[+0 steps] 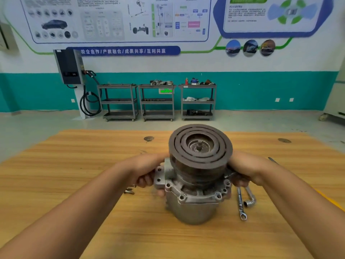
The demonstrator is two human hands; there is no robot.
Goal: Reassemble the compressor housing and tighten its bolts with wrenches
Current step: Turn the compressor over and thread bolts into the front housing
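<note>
The compressor (194,193) stands upright on the wooden table (74,184), its dark grooved pulley (200,145) on top and its grey housing below. Empty bolt holes ring the flange of the front cover. My left hand (143,171) grips the cover's left mounting ear, fingers curled under it. On the opposite side, my right hand (242,171) grips the flange. A combination wrench (241,203) and a bent socket wrench (251,198) lie on the table just right of the housing. A few loose bolts (129,190) lie to the left, under my left wrist.
A thin dark tool (273,160) lies on the table beyond my right forearm. Two round inserts (148,138) (284,140) sit in the tabletop near its far edge. Three grey shelf carts (157,101) and a wall charger (70,67) stand by the far wall.
</note>
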